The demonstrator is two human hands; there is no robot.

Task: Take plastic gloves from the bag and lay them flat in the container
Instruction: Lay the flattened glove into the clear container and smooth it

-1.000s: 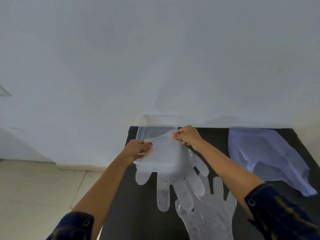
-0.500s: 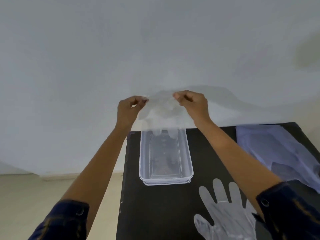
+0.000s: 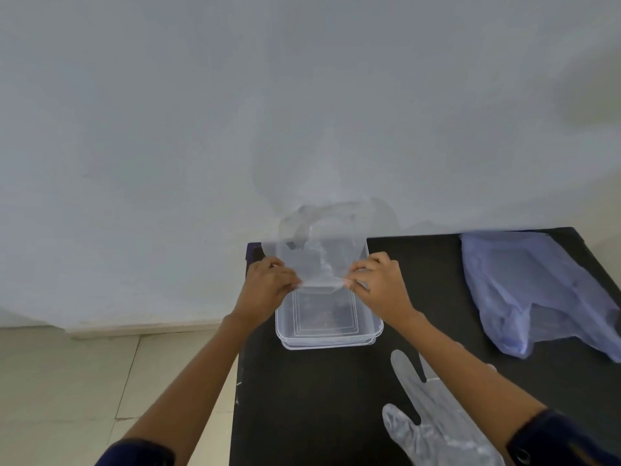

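A clear plastic glove (image 3: 322, 250) hangs stretched between my two hands over the far half of the clear rectangular container (image 3: 327, 339). My left hand (image 3: 268, 287) pinches the glove's near left corner and my right hand (image 3: 378, 284) pinches its near right corner, both just above the container's side rims. The glove's fingers point away toward the wall and billow upward. A second clear glove (image 3: 433, 412) lies flat on the black table (image 3: 302, 398) at the near right, partly under my right forearm.
A crumpled pale blue plastic bag (image 3: 534, 290) lies on the table's far right. The table's left edge drops to a tiled floor (image 3: 84, 381). A white wall (image 3: 235, 112) stands right behind the table and container.
My hands have come down and toward me from in front of the wall, bringing the glove's held edge low over the container. The glove now trails away from me.
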